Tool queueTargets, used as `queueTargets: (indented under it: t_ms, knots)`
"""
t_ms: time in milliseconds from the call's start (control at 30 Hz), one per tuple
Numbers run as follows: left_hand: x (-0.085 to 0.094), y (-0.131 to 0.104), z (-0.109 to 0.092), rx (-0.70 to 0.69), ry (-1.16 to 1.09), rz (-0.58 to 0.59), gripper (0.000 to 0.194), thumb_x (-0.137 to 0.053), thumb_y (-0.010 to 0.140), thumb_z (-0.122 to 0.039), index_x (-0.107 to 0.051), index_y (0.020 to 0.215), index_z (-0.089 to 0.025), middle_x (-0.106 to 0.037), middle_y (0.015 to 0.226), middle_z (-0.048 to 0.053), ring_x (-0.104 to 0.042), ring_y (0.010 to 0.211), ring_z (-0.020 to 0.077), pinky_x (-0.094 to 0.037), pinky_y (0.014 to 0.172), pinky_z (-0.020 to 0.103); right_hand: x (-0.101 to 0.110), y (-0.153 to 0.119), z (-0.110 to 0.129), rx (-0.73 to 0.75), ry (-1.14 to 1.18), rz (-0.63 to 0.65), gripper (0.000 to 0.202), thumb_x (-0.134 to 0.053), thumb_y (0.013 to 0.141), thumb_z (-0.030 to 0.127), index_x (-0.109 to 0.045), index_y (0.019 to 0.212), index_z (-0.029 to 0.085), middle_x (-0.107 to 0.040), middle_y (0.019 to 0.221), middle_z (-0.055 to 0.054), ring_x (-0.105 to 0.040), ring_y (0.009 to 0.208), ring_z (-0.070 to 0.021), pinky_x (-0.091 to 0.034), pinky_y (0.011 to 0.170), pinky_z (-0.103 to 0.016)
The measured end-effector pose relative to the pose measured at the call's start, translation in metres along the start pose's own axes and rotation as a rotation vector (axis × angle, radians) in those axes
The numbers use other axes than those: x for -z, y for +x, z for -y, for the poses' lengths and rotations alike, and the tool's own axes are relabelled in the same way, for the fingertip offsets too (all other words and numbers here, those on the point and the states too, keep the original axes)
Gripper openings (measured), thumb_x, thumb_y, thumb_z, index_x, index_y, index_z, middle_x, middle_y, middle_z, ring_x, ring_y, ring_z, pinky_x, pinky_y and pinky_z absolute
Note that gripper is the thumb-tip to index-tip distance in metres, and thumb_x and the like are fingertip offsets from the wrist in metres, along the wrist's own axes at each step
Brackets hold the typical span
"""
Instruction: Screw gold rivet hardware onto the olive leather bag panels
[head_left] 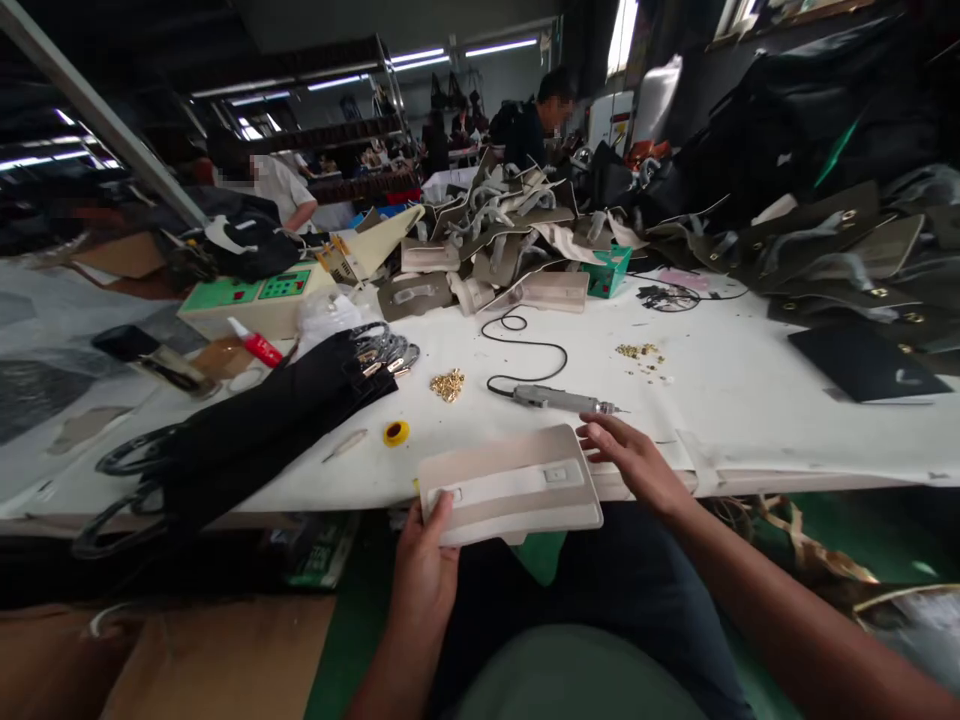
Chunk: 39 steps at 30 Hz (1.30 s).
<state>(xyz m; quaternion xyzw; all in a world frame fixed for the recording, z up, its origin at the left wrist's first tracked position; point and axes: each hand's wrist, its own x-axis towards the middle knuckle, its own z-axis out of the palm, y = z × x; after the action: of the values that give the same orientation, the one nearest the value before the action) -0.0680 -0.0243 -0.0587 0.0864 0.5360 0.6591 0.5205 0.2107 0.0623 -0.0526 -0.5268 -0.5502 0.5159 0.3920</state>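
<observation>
My left hand (429, 550) grips the left end of a beige bag panel (517, 505), thumb on top and fingers beneath. The panel has a pale strip along its middle with a small rectangular plate near each end. It is held over the table's front edge. Off the panel's right corner, my right hand (626, 455) hovers with its fingers apart and nothing in them. Just beyond those fingertips lies a grey electric screwdriver (559, 399) with a black cord, its bit pointing right.
Small gold hardware pieces (448, 385) lie heaped mid-table, with more gold pieces (641, 352) to the right. A yellow ring-shaped item (396, 432) and black straps (277, 410) are at left. Bag panels (510, 225) pile up behind. Another person (529, 130) stands farther back.
</observation>
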Motion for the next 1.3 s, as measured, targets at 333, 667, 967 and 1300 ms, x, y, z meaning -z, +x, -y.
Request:
queueTargets:
  t_ms: [333,667,967,1300]
  knots:
    - [0.029,-0.023,0.021,0.031,0.147,0.023,0.042,-0.083,0.078,-0.035,-0.066,0.113,-0.022,-0.075,0.115,0.008,-0.071,0.110,0.0253,-0.062,0.088,0.035,-0.049,-0.045,0.025,-0.025,0.208,-0.008,0.046,-0.074,0.085,0.055,-0.075,0.112,0.018,-0.076,0.095,-0.006,-0.068,0.087,-0.0263,-0.056,0.076,-0.034]
    - [0.023,-0.046,0.013,-0.653,0.887,0.209,0.091,-0.088,0.067,-0.031,-0.048,0.150,-0.027,-0.054,0.150,0.014,-0.053,0.136,0.0371,-0.044,0.114,0.055,-0.097,-0.029,0.079,0.104,0.007,0.258,0.021,-0.066,0.091,0.036,-0.077,0.093,0.017,-0.069,0.078,-0.001,-0.058,0.069,-0.0158,-0.046,0.060,-0.025]
    - [0.023,-0.016,0.001,-0.141,0.364,0.038,0.051,-0.070,0.088,-0.055,-0.073,0.120,-0.015,-0.078,0.117,0.013,-0.070,0.116,0.0343,-0.054,0.100,0.042,-0.142,0.048,0.078,0.205,-0.054,0.399,0.034,-0.072,0.089,0.047,-0.076,0.110,0.020,-0.076,0.092,-0.005,-0.068,0.075,-0.0190,-0.055,0.067,-0.030]
    - [0.039,-0.010,-0.006,0.105,0.100,0.101,0.061,-0.077,0.084,-0.049,-0.066,0.136,-0.018,-0.078,0.120,0.012,-0.074,0.108,0.0304,-0.057,0.098,0.042,-0.178,0.186,0.028,0.476,-0.982,0.330,0.035,-0.057,0.098,0.023,-0.073,0.129,0.026,-0.070,0.124,-0.009,-0.070,0.094,-0.0225,-0.051,0.083,-0.030]
